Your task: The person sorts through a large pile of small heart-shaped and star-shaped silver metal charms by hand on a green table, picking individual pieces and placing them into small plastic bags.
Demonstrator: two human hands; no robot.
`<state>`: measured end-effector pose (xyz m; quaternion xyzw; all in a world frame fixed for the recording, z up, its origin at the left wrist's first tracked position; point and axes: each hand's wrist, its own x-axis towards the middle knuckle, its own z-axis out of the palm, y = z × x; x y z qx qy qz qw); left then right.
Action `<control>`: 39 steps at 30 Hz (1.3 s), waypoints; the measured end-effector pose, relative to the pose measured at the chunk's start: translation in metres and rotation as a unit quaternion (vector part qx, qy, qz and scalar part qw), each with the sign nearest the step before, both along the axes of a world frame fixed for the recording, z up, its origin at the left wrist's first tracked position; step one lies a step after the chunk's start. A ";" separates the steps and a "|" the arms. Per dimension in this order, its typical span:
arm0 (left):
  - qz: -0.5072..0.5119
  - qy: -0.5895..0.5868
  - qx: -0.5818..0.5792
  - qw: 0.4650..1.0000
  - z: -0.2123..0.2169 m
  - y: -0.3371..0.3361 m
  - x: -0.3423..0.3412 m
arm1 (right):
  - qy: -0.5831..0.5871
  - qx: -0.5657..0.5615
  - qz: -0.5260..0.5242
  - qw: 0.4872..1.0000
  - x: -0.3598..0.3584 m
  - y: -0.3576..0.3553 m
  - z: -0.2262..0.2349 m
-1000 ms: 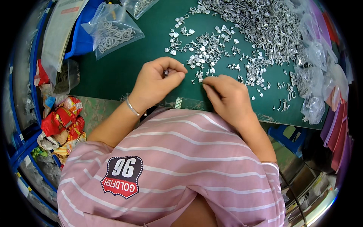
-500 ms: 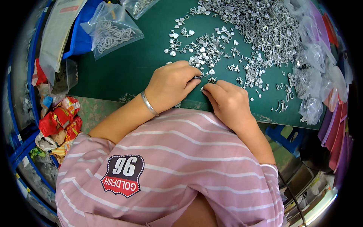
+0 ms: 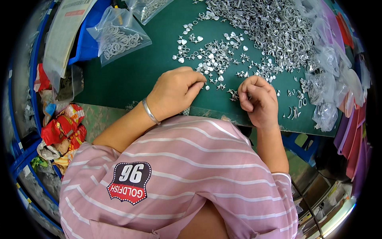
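Observation:
My left hand, with a silver bangle at its wrist, rests low over the green table. Its thumb and index finger are pinched together, and whatever lies between them is too small or hidden to name. To its right, my right hand is raised with curled fingers, their tips hiding anything they hold. Beside those fingertips lies a little cluster of silver metal charms. Just beyond both hands spreads a loose group of small charms, with hearts, stars and rings among them.
A large heap of silver metal pieces covers the far right of the green table. Clear plastic bags line its right edge. At the far left are a bag of rings and a blue bin. Red wrappers lie left.
My right hand has moved right, away from the left hand, and turned with its fingers curled. My left hand has shifted slightly left, still pinched. The small charm cluster now shows beside the right fingertips.

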<state>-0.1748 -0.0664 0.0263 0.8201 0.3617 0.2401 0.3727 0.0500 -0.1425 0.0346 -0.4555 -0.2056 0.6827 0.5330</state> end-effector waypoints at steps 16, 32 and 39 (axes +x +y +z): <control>0.049 -0.178 -0.132 0.974 -0.001 -0.010 -0.009 | -0.349 0.055 0.071 0.933 -0.019 0.004 0.004; 0.191 -0.065 -0.130 0.971 0.003 0.012 -0.041 | -0.657 0.330 0.131 0.666 -0.070 0.052 -0.011; 0.170 -0.030 -0.045 0.984 -0.002 0.014 -0.040 | -0.677 0.344 0.147 0.634 -0.074 0.051 -0.009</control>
